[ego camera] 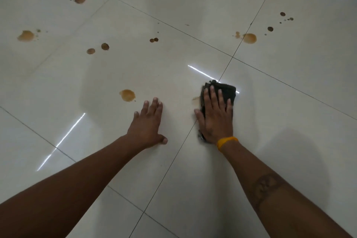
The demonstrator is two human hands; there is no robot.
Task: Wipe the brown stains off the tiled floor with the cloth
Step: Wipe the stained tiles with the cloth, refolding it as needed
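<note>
Under the right hand: cloth (228,91), dark, bunched, flat on the pale tiled floor (173,179).
Right hand (216,116): fingers straight, pressing the cloth.
Left hand (148,123): fingers spread, flat on tile.
Beyond left fingertips: brown stain (127,95), amber, rounded.
Beside right thumb: faint smear (195,100).

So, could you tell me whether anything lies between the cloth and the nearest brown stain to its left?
Only the left hand, flat on the tile, sits near that path; the stain lies just beyond its fingertips. The right hand presses the cloth.
</note>
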